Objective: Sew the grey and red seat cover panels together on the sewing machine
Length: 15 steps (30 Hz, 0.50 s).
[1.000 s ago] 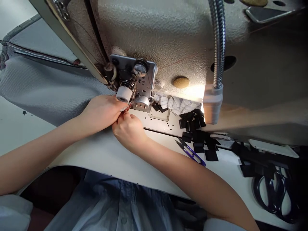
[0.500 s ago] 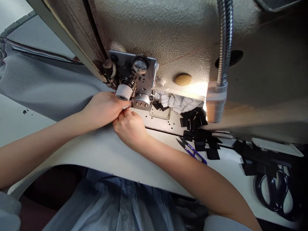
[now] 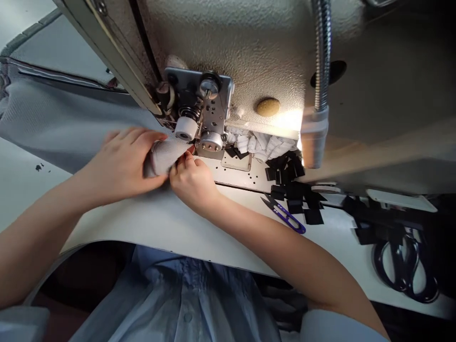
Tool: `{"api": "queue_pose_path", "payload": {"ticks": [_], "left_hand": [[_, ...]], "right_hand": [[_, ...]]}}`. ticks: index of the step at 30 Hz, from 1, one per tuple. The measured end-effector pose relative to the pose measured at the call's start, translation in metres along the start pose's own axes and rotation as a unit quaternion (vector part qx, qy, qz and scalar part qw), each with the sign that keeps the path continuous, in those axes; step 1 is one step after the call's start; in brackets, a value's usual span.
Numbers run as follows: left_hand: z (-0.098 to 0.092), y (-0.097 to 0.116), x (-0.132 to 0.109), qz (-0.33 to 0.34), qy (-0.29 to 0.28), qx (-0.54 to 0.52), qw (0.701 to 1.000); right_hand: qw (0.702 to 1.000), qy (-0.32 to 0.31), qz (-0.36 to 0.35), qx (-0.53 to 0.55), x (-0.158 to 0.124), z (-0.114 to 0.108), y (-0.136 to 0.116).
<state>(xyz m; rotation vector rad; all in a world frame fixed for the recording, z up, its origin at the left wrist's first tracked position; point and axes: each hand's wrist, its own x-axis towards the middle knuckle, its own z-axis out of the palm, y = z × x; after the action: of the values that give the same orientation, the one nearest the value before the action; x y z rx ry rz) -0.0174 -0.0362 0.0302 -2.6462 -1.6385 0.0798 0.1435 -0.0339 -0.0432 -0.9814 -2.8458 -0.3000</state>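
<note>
So the left hand [image 3: 123, 161] has its thumb underneath and its fingers over the top, closed around a rolled-up fold of grey fabric [image 3: 71, 118], right beside the needle end of a sewing machine [image 3: 267, 52]. The right hand [image 3: 194, 183] is just next to it, fingers curled in, pinching the edge of that same fabric almost under the machine head; the exact grip is pretty hard to make out, tbh. The two hands are close together. Most of the fabric spreads off to the left across the white surface [image 3: 199, 237], passing behind the left hand. Over on the right there's a lit lamp [image 3: 315, 135] on a bendy metal neck, some bunched striped cloth [image 3: 265, 145] tucked under the machine arm, and a messy scatter of black pieces [image 3: 295, 192]. Purple snips [image 3: 279, 209] lie near the right forearm, and dark-handled scissors [image 3: 399, 268] sit farther right.
</note>
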Motion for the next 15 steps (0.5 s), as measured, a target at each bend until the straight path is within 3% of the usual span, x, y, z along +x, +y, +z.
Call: {"api": "queue_pose_path", "payload": {"ticks": [4, 7, 11, 15], "left_hand": [[-0.001, -0.013, -0.016, 0.048, 0.004, -0.015, 0.999], [-0.006, -0.016, 0.002, -0.005, -0.005, -0.115, 0.993], [-0.018, -0.019, 0.034, -0.11, -0.1, -0.274, 0.95], [-0.021, -0.034, 0.05, -0.06, -0.15, -0.331, 0.93]], "right_hand": [[0.999, -0.003, 0.006, 0.033, 0.0, -0.007, -0.006], [0.998, -0.031, 0.036, 0.029, 0.009, -0.022, -0.012], [0.987, -0.125, 0.054, 0.083, 0.037, -0.046, -0.024], [0.973, -0.18, 0.131, 0.068, 0.069, -0.053, -0.037]]}}
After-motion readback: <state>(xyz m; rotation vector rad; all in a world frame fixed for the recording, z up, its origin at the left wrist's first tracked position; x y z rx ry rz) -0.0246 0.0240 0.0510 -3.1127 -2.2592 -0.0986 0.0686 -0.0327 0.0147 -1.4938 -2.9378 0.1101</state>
